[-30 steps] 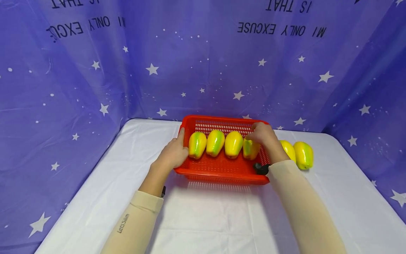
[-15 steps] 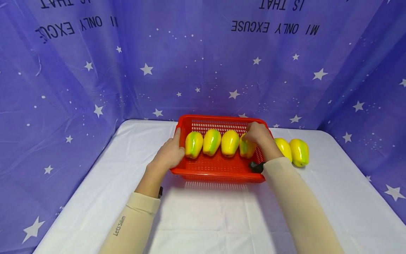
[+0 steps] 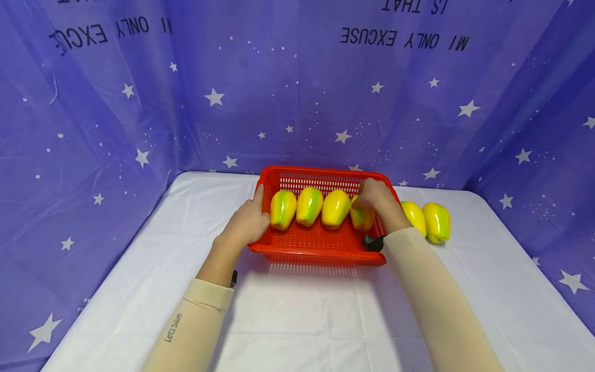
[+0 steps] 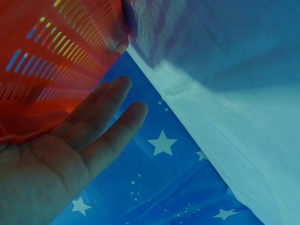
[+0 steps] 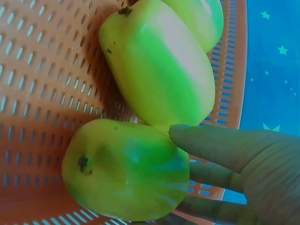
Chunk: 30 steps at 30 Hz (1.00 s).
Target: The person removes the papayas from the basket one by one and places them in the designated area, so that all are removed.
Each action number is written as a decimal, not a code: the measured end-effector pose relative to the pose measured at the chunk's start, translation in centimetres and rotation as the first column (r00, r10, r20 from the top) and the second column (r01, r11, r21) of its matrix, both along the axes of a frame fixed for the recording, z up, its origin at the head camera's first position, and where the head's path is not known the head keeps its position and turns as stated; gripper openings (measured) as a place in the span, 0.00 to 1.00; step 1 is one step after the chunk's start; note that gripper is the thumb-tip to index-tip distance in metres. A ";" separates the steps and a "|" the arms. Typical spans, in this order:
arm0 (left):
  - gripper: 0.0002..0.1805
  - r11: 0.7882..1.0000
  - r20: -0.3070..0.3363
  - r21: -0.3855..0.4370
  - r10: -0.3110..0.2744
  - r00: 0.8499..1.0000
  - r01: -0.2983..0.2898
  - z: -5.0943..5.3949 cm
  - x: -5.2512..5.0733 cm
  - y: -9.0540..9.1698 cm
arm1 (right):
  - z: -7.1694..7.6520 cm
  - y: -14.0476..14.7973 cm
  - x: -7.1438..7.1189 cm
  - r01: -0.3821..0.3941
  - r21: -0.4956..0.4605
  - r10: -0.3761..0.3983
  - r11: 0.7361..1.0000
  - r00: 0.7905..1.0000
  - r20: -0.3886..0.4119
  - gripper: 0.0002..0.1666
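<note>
In the head view a red slotted basket (image 3: pixel 321 251) stands on the white cloth, tilted a little towards me. Its left rim is gripped by my left hand (image 3: pixel 244 222), thumb over the edge; the left wrist view shows other fingers (image 4: pixel 115 133) loosely straight outside the wall. A row of glossy yellow-green mangoes lies inside, among them a left one (image 3: pixel 283 210), a second (image 3: pixel 309 206) and a third (image 3: pixel 335 209). My right hand (image 3: pixel 374 200) holds the rightmost mango (image 5: pixel 126 168) between thumb and fingers. That mango touches its neighbour (image 5: pixel 159 65) in the right wrist view.
Right of the basket, two more mangoes lie on the cloth, an outer one (image 3: pixel 437 222) and an inner one (image 3: pixel 413 218) partly behind my right arm. A blue-purple curtain (image 3: pixel 297 93) with white stars closes off the back and sides of the table (image 3: pixel 297 320).
</note>
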<state>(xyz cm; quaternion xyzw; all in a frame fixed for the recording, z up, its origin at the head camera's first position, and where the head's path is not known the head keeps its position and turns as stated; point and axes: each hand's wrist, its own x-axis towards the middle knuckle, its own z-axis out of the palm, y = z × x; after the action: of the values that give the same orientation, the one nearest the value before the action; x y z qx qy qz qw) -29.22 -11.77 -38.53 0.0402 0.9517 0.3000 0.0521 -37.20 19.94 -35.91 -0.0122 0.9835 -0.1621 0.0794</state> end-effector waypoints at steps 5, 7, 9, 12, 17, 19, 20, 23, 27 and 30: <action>0.46 1.000 -0.002 0.007 0.008 1.000 -0.008 0.1 0.0 -0.1 | 0.3 -0.3 0.0 0.014 -0.014 -0.013 1.000 0.999 0.040 0.29; 0.46 1.000 -0.004 0.007 0.010 1.000 -0.010 0.1 0.0 -0.2 | 0.4 -0.3 0.0 0.016 -0.019 -0.015 1.000 0.999 0.050 0.30; 0.46 1.000 -0.010 0.006 0.008 1.000 -0.008 0.0 0.0 -0.2 | 0.4 -0.3 0.0 0.014 -0.017 -0.013 1.000 0.999 0.051 0.31; 0.46 1.000 -0.015 0.005 0.001 1.000 -0.001 0.0 -0.1 -0.1 | 0.3 -0.1 -0.1 0.009 -0.011 -0.008 1.000 0.999 0.051 0.31; 0.46 1.000 -0.011 -0.003 -0.006 1.000 0.006 -0.2 -0.1 0.0 | 0.1 0.2 -0.1 0.015 -0.033 -0.013 0.999 0.997 0.071 0.31; 0.45 1.000 -0.009 -0.006 -0.006 1.000 0.006 -0.2 0.0 0.0 | 0.0 0.2 -0.1 0.015 -0.035 -0.012 0.999 0.997 0.072 0.32; 0.45 1.000 -0.008 -0.008 -0.006 1.000 0.006 -0.2 0.0 0.0 | 0.0 0.2 -0.1 0.012 -0.032 -0.009 0.999 0.998 0.067 0.32; 0.45 1.000 -0.009 -0.010 -0.005 1.000 0.005 -0.1 0.0 0.0 | 0.0 0.1 0.0 0.007 -0.013 -0.007 1.000 0.998 0.058 0.30; 0.45 1.000 -0.008 -0.009 -0.003 1.000 0.003 0.0 0.0 0.0 | 0.2 0.0 0.1 0.011 0.012 -0.012 1.000 0.999 0.032 0.25; 0.45 1.000 -0.009 -0.016 -0.002 1.000 0.002 0.0 0.0 0.0 | 0.4 0.0 0.2 0.007 0.023 -0.007 1.000 1.000 0.004 0.20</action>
<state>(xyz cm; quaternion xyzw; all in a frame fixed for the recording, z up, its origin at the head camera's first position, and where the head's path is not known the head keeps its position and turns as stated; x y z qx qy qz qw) -29.24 -11.76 -38.49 0.0419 0.9542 0.2920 0.0487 -37.01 19.94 -35.47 -0.0074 0.9851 -0.1512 0.0811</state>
